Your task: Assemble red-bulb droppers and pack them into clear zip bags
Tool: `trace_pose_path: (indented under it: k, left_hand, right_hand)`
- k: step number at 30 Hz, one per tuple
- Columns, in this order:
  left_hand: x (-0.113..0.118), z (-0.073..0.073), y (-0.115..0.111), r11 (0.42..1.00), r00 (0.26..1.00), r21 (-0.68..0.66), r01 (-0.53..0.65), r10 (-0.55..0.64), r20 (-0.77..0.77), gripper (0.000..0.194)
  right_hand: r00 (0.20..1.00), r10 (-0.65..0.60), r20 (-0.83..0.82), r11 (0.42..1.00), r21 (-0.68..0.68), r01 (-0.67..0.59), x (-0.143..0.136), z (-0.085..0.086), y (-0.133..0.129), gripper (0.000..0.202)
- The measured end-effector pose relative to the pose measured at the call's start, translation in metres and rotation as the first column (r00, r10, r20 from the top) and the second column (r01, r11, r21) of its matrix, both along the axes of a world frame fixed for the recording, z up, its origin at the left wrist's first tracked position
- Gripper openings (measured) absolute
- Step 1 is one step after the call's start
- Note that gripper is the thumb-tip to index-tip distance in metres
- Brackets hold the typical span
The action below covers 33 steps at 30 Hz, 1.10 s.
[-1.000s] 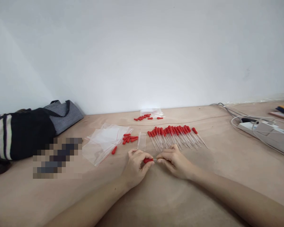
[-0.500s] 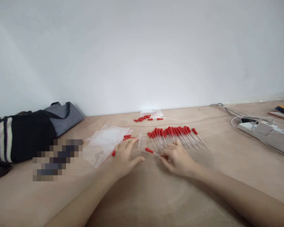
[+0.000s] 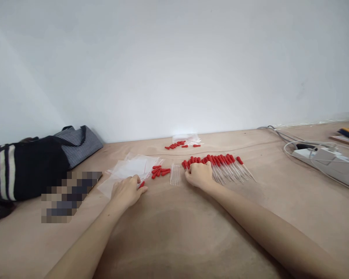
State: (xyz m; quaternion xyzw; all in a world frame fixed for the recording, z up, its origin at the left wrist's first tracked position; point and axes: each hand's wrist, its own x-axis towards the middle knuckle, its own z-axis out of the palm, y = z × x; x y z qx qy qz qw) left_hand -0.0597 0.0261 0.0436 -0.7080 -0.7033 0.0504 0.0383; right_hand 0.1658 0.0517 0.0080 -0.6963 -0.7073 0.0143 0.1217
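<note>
My left hand [image 3: 128, 191] lies at the front right of the clear zip bags [image 3: 135, 166]. Its thumb and fingers are closed about a red rubber bulb [image 3: 141, 185]. Beside it sits a small heap of red rubber bulbs [image 3: 159, 171]. Several clear dropper tubes [image 3: 175, 175] lie side by side between my hands. My right hand [image 3: 200, 174] is at the left end of a row of red-capped droppers [image 3: 225, 166]. Its fingers are curled round a dropper [image 3: 185, 164], whose tube they mostly hide.
At the back by the wall lie more red bulbs [image 3: 175, 145] and a clear bag [image 3: 187, 138]. On the left are a black and striped bag [image 3: 46, 162] and a blurred-out flat object [image 3: 72, 197]. A white power strip [image 3: 322, 162] with cables stands on the right.
My right hand has carried the dropper up and left to the row's left end. The left hand has drawn back left from the tubes, uncovering the bulb heap, and closed about one bulb.
</note>
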Motion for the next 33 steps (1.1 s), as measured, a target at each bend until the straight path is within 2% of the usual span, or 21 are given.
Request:
trace_pose_path:
  k: [5,8,12,16,20,28,33]
  left_hand:
    - [0.0,-0.003,0.002,1.0,0.999,0.001,-0.003,0.003,0.044,0.029]
    - [0.002,-0.005,0.001,1.0,0.999,0.014,0.007,-0.008,0.05,0.026]
    - [0.012,-0.01,-0.004,0.988,0.976,0.076,0.132,-0.143,0.162,0.024]
    - [0.025,-0.018,-0.009,0.947,0.909,0.15,0.283,-0.315,0.272,0.021]
    - [0.03,-0.024,-0.011,0.913,0.861,0.226,0.34,-0.399,0.316,0.015]
    - [0.028,-0.029,-0.009,0.876,0.793,0.299,0.377,-0.473,0.384,0.01]
    - [0.028,-0.029,-0.008,0.866,0.773,0.329,0.376,-0.489,0.404,0.008]
  right_hand:
    - [1.0,0.005,0.029,1.0,0.008,-0.005,0.002,0.0,-0.002,0.029]
    - [0.999,0.019,0.035,0.998,0.062,-0.021,0.001,0.004,-0.005,0.031]
    - [0.996,0.078,0.036,0.99,0.118,-0.082,-0.011,0.009,-0.007,0.032]
    - [0.994,0.101,0.039,0.994,0.042,-0.102,-0.026,0.009,-0.003,0.03]
    - [0.995,0.094,0.027,0.995,-0.039,-0.093,-0.036,0.009,0.005,0.026]
    - [0.998,0.064,-0.014,0.988,-0.143,-0.065,-0.043,0.01,0.016,0.022]
    - [0.998,0.052,-0.047,0.992,-0.112,-0.057,-0.042,0.017,0.014,0.023]
